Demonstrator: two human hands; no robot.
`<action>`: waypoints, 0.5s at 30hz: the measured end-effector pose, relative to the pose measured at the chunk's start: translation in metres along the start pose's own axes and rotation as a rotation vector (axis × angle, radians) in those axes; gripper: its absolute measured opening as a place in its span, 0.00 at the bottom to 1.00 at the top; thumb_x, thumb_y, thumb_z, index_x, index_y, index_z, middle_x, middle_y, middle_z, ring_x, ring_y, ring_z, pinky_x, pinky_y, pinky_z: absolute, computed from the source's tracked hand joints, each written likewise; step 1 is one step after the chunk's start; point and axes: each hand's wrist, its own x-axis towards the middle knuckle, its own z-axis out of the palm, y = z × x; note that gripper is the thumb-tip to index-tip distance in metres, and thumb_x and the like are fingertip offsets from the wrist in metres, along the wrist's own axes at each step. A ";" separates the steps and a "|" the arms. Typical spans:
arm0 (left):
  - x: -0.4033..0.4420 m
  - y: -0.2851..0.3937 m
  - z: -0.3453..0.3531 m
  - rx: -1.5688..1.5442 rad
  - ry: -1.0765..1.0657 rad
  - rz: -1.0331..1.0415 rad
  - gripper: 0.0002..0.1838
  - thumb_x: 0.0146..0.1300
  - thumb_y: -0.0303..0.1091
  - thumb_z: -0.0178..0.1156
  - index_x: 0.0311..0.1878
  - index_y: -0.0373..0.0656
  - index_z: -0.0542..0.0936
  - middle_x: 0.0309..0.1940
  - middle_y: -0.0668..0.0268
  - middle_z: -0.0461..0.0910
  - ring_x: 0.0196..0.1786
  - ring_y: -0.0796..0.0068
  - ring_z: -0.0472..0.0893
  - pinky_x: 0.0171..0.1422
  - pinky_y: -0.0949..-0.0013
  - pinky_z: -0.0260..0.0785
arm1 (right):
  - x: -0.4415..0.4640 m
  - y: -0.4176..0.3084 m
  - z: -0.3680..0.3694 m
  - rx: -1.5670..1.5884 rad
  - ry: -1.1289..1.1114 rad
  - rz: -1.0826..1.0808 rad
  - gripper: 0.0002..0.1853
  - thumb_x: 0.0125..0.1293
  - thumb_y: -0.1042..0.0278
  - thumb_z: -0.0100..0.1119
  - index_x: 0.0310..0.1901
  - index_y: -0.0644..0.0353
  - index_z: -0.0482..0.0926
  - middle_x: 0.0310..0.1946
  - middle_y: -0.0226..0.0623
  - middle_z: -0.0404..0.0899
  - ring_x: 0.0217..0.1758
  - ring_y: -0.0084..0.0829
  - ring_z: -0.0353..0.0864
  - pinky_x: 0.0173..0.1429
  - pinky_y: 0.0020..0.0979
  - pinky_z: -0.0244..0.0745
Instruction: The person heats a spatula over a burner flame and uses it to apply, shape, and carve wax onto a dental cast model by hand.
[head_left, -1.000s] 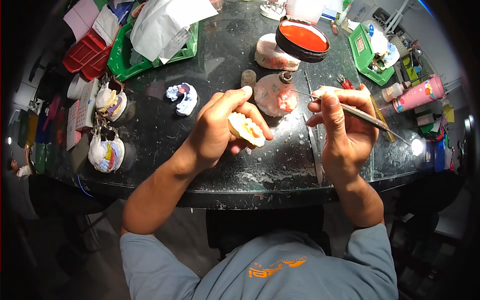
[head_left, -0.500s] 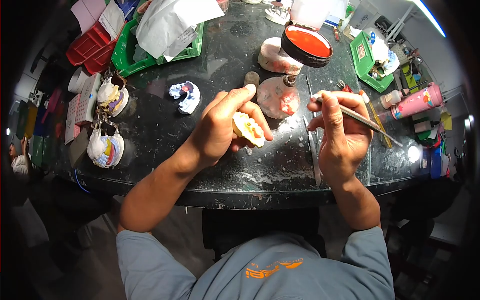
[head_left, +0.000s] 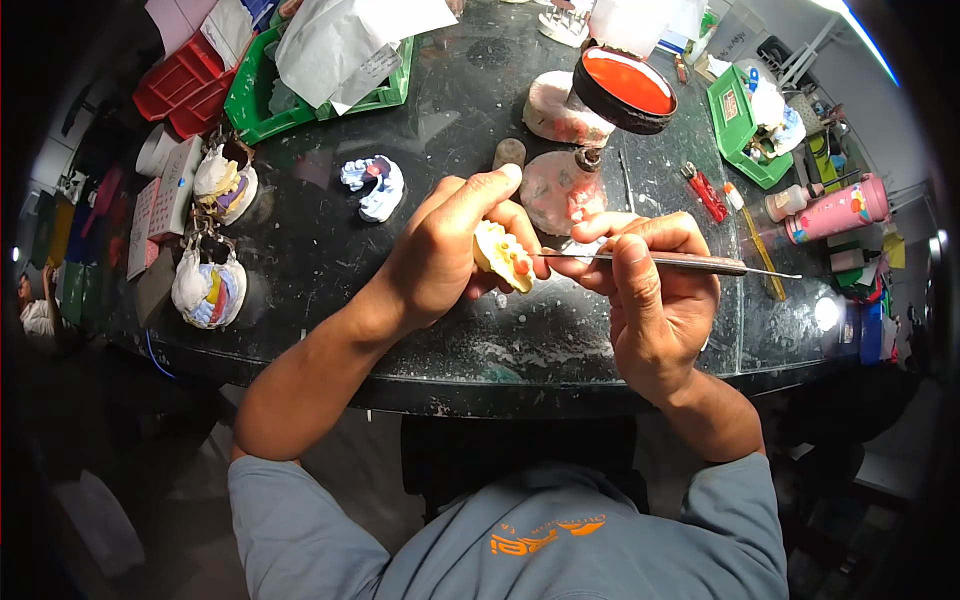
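Note:
A pale yellow dental cast (head_left: 503, 257) rests in my left hand (head_left: 440, 245), whose fingers curl around its far side. My right hand (head_left: 655, 290) pinches a thin metal tool (head_left: 690, 262) held almost level. Its left tip reaches the right edge of the cast; whether it touches is too small to tell. Beyond my hands stands a round, pinkish-stained burner (head_left: 555, 190) with a dark cap. Behind it, a black-rimmed dish of red material (head_left: 628, 85) sits raised beside a whitish block (head_left: 562, 110).
A pale blue cast (head_left: 374, 187) lies left of my left hand. Two mounted casts (head_left: 210, 285) stand farther left. Green bins (head_left: 735, 125) are at the back left and right. A red-handled tool (head_left: 706, 192), a yellow stick and a pink bottle (head_left: 838, 208) lie at the right.
My right hand has moved left and slightly down, bringing the tool's tip from near the burner to the cast. The tool is now nearly level. My left hand still holds the cast.

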 end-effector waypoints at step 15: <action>0.000 0.001 0.001 0.016 0.008 0.017 0.38 0.75 0.56 0.37 0.23 0.36 0.83 0.19 0.61 0.82 0.14 0.83 0.68 0.16 0.80 0.54 | 0.000 0.002 -0.002 -0.084 -0.033 -0.048 0.04 0.72 0.77 0.59 0.42 0.69 0.75 0.39 0.43 0.84 0.36 0.24 0.86 0.41 0.23 0.83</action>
